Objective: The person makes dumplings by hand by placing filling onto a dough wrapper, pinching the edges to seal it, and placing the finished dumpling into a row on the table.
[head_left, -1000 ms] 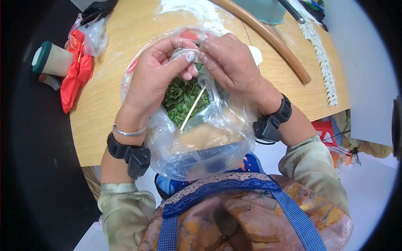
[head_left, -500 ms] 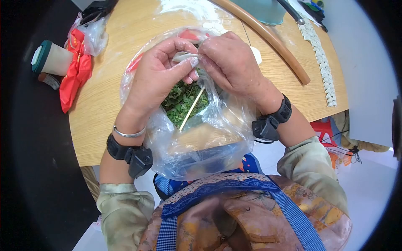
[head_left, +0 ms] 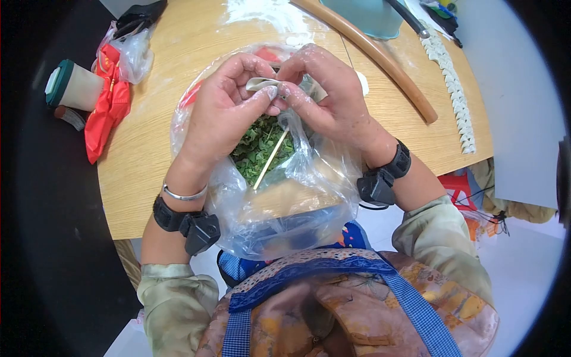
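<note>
A pale, floury dumpling (head_left: 260, 84), its wrapper folded over, is held up between my two hands. My left hand (head_left: 229, 104) pinches its left part between thumb and fingers. On the other side, the thumb and index finger of my right hand (head_left: 333, 98) press the wrapper's edge. What lies inside the fold is hidden. Just below both hands, chopped green filling (head_left: 262, 146) sits in a clear plastic bag (head_left: 285, 238), with a light stick (head_left: 271, 159) standing slanted in it.
A row of white dumplings (head_left: 457, 98) runs along the table's right side, near a brown rolling pin (head_left: 386, 62). Flour (head_left: 262, 15) is spread at the back. To the left lie a red bag (head_left: 110, 113) and a green-lidded cup (head_left: 74, 85).
My right hand's fingers have opened out from a more curled pinch, showing more of the wrapper. The left hand keeps its pinch nearly in place.
</note>
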{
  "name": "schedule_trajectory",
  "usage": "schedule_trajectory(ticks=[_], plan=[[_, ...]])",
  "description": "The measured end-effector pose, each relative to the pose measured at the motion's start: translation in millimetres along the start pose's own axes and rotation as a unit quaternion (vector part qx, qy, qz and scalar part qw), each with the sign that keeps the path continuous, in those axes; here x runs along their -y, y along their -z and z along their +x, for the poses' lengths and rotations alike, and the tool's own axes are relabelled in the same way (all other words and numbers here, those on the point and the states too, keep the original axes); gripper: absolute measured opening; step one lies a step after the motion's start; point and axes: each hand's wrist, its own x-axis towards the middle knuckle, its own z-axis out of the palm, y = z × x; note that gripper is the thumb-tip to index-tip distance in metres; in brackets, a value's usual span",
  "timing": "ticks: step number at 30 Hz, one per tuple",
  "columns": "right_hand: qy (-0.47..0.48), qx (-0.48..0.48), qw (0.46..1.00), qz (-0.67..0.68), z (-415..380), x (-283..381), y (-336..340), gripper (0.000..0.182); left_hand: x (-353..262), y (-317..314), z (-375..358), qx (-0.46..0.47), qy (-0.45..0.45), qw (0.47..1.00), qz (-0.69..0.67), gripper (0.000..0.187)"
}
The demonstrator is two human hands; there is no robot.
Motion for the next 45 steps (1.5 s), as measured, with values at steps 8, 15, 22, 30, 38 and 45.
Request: schedule_trajectory(ticks=[8,15,22,30,38,45], plan=[[-0.032,-0.012,0.999,0.028,-1.1,-0.1,0.9,0.012,-0.9,1.0,0.6,0.015,-0.018,1.000,-0.010,0.018],[-0.039,-0.031,0.998,0.046,1.1,5.0,0.6,0.013,0.5,1.5,1.1,0.010,-0.017,1.000,0.002,0.019],[-0.027,-0.023,0.999,0.031,-0.7,2.1,-0.8,0.013,-0.4,-1.8,-0.4,0.009,-0.015,1.000,0.008,0.019],[-0.016,-0.024,0.999,0.018,-0.2,-0.2,0.0,0.014,2.1,-1.1,0.8,0.009,-0.019,1.000,-0.001,0.022],[-0.015,-0.023,0.999,0.029,0.0,0.4,-0.7,0.020,0.3,-2.2,1.0,0.025,-0.015,1.000,-0.008,0.025],[0.029,-0.002,1.000,0.004,2.9,5.6,1.3,0.018,2.9,-3.7,1.0,0.016,-0.025,1.000,-0.001,0.026]])
